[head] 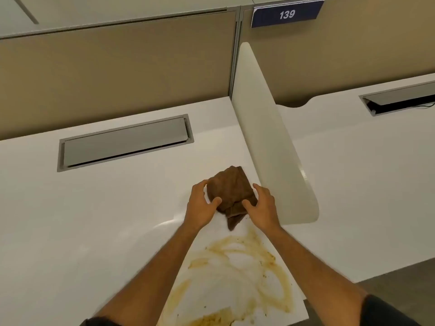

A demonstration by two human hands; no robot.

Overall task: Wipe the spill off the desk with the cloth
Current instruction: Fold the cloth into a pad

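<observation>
cloth, brown and bunched, sits on the white desk at the frame's centre, just beside the white divider. left hand grasps its left edge, right hand grasps its right. yellow-brown spill streaks the desk at lower centre, between the forearms.

I see the cloth on the tabletop, just left of the divider. My left hand holds its left side, my right hand its right. The spill lies nearer me, between my forearms. The hatch sits behind, to the left.
</observation>
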